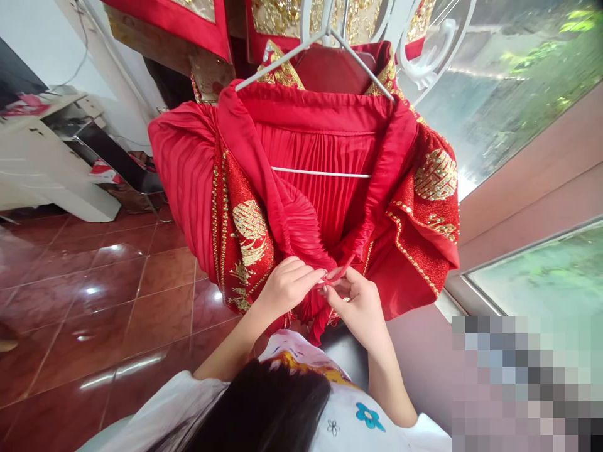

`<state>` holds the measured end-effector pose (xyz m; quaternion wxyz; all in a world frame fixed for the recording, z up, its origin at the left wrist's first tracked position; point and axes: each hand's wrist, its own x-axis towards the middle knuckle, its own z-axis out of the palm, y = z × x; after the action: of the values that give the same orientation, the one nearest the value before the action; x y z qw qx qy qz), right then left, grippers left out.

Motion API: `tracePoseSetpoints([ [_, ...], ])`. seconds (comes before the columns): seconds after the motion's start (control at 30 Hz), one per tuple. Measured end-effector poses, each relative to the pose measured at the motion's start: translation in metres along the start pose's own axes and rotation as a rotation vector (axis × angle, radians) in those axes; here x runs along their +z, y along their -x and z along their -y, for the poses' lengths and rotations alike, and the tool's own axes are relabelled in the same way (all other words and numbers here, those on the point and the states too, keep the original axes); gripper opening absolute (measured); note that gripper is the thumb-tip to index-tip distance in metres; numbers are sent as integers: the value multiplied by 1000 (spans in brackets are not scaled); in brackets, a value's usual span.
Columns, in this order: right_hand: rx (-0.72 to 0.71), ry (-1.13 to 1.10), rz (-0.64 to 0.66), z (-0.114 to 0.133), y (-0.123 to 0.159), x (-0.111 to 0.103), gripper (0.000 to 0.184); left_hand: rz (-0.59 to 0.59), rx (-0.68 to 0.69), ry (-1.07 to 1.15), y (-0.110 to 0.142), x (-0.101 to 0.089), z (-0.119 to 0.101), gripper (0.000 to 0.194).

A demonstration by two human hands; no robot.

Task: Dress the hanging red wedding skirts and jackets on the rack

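Note:
A red pleated skirt (311,150) with gold-embroidered panels hangs by its wide waistband (311,108) from a white wire hanger (286,61). The waistband's two sides run down and meet in front of me. There, my left hand (288,287) pinches a thin red tie (346,267) between thumb and fingertips. Close beside it, my right hand (362,304) has its thumb and fingers closed on the same tie. Fingers partly cover the spot where the tie's strands come together. Gold motifs (249,223) and bead trim show on the front panel near my left hand.
More red and gold garments (277,25) hang behind the hanger, by a white scrolled metal frame (419,69). Window glass (532,88) lies to the right. A white desk (51,163) and a dark chair (117,157) stand at left on the red tiled floor (94,282).

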<state>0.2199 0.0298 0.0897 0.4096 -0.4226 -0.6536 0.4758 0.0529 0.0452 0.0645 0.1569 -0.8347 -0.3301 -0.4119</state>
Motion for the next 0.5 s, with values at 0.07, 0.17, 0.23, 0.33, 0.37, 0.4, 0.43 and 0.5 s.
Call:
tracePoseSetpoints([
  [0.07, -61, 166, -69, 2, 0, 3, 9, -9, -10, 8, 0, -2, 0, 12],
  [0.17, -157, 311, -150, 2, 0, 9, 15, -8, -25, 25, 2, -5, 1, 10],
  [0.23, -189, 341, -161, 1, -1, 12, 15, 1, -35, 33, 4, -7, 1, 9],
  [0.33, -183, 335, -128, -1, -2, 13, 14, -11, -41, 56, 6, -8, 3, 9],
  [0.37, -177, 328, -115, -2, -3, 13, 14, -17, -42, 67, 7, -8, 3, 10],
  [0.4, -172, 318, -105, -3, -3, 13, 16, -23, -41, 77, 7, -8, 4, 11],
  [0.43, -167, 304, -95, -4, -3, 12, 17, -29, -43, 85, 7, -8, 4, 11],
  [0.5, -163, 268, -82, -6, -4, 11, 19, -40, -48, 99, 6, -8, 5, 13],
])
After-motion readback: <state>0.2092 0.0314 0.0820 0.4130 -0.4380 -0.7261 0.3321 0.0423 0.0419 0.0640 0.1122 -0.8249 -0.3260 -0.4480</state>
